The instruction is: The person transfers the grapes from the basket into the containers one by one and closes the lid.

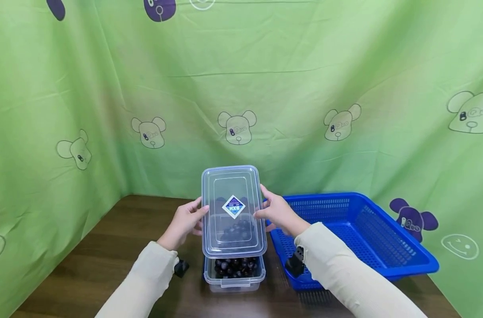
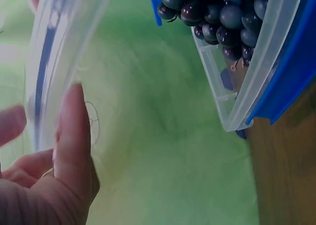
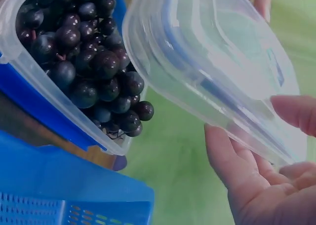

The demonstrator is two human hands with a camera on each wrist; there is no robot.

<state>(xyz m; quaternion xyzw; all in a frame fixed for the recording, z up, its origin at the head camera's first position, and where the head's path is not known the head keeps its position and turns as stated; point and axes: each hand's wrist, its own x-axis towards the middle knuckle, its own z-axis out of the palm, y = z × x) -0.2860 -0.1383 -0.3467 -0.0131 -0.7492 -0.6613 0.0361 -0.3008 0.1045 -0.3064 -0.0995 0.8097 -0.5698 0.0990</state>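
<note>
A clear plastic lid (image 1: 233, 212) with a blue diamond label is held tilted above a clear container (image 1: 234, 274) full of dark grapes (image 1: 236, 266). My left hand (image 1: 185, 221) grips the lid's left edge, and my right hand (image 1: 279, 212) grips its right edge. In the left wrist view my thumb (image 2: 74, 136) lies against the lid (image 2: 54, 62), with the grapes (image 2: 217, 13) in the container (image 2: 237, 92) beyond. The right wrist view shows the lid (image 3: 212, 67) between my fingers (image 3: 232, 170), apart from the grapes (image 3: 89, 62).
A blue perforated basket (image 1: 360, 234) stands right of the container on the brown wooden table (image 1: 106, 251). Green cloth with bear prints (image 1: 241, 88) hangs behind and at both sides.
</note>
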